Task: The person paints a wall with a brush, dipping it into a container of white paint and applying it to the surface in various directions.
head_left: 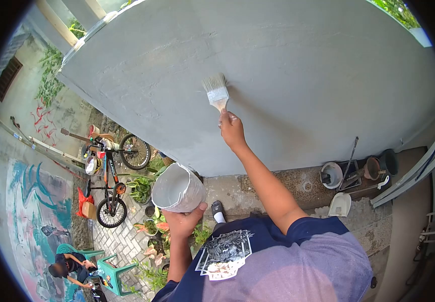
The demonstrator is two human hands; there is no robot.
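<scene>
Head view: looks down past a dark-blue T-shirt (323,256) at two bare arms reaching toward a smooth grey wall (288,75).
Right hand (231,128): fingers closed around the handle of a flat paintbrush (216,94); gripping it low likely leaves the bristles free and the knuckles clear of paint.
Paintbrush position: bristles up, at or very near the wall; whether the tips touch cannot be told.
Left hand (183,221): supports a paint-smeared pail (190,194), thumb up its side; the other fingers are mostly hidden.
Pail position: below and left of the brush, its mouth tilted toward the viewer, probably to keep the opening accessible; its fill level is unclear.
Wall foot, right: a white bucket (334,173) and a pale dustpan (340,205), perhaps set aside for standing room.
Paved yard, left: an upright bicycle (111,173) near potted plants (139,190), and a seated person (71,267), well apart from the brushwork.
</scene>
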